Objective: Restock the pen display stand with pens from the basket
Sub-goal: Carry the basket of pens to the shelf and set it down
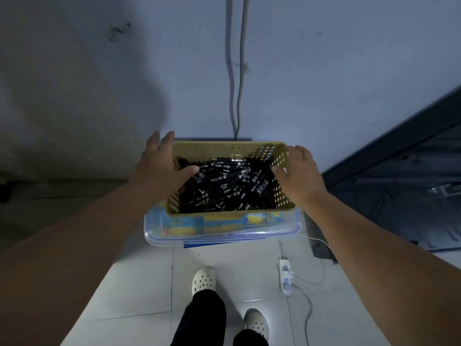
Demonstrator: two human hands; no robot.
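Note:
A yellow perforated basket [225,149] full of black pens [224,186] sits on top of a clear plastic box. My left hand [159,168] straddles the basket's left wall, thumb inside over the pens and fingers stretched along the outside. My right hand [298,171] holds the right wall the same way, with its thumb inside and its fingers wrapped over the outer side. No pen display stand is in view.
The clear box with a blue-edged lid [222,236] stands on the tiled floor against a blue wall. A white power strip [285,275] and its cables lie on the floor to the right. Dark shelving [399,186] is at the right. My feet in white clogs [203,280] are below.

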